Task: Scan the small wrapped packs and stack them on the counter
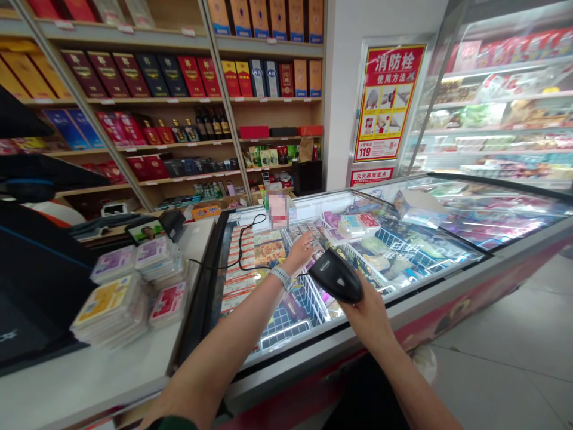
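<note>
Clearance around a freezer (474, 301): open air extends above its glass, rightward of the right hand (366, 307). A scanner (335, 276) fills the gap beside the left hand (301, 254); a black cable (240, 249) loops across the leftward passage. Stacked packs (111, 307) obstruct the counter (129, 373), its near strip remaining passable.

We face tall pale-wood shelves with grey metal uprights (277, 112), stocked with upright rows of red, navy and orange cardboard boxes (150, 76), and next to them a plain white wall (341, 77) carrying a framed red-and-yellow fire-hydrant poster (388, 103). To our right stands a brightly lit open-shelved display case (514, 24), and before it a long glass-topped chest freezer with a red printed side (474, 304), lit white inside, meets a smooth white counter (134, 365) on our left, while pale grey floor tiles (505, 376) spread at the lower right
</note>
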`<state>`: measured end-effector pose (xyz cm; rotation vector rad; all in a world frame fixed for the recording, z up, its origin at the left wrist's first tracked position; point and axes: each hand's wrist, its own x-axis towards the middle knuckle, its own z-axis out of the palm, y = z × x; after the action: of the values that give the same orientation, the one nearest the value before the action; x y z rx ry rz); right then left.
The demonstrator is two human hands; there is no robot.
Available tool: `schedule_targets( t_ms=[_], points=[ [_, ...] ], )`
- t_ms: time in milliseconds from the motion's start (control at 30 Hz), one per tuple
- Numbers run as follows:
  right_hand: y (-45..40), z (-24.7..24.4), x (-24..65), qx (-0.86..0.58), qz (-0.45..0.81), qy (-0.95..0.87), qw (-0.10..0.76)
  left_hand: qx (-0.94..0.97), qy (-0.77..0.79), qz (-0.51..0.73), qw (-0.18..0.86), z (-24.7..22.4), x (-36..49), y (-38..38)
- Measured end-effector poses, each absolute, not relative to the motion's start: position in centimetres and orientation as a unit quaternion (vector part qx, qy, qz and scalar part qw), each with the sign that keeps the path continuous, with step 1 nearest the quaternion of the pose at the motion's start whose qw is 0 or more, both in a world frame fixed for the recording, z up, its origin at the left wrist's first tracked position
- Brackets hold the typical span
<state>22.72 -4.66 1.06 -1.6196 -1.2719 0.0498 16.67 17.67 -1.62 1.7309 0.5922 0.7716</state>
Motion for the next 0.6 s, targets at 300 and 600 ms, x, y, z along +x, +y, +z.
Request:
schedule_targets(
  t_ms=[300, 600],
  points=[
    [-4.7, 0.6, 22.6, -0.670, 0.016, -0.537, 0.513, 0.757, 0.269, 0.345, 0.486, -2.1, 13.3, 17.4],
    [-4.8, 0.7, 22.5, -0.677, 0.024, -0.534, 0.505, 0.845, 0.318, 0.295, 0.312, -0.7, 7.1, 15.6]
  ],
)
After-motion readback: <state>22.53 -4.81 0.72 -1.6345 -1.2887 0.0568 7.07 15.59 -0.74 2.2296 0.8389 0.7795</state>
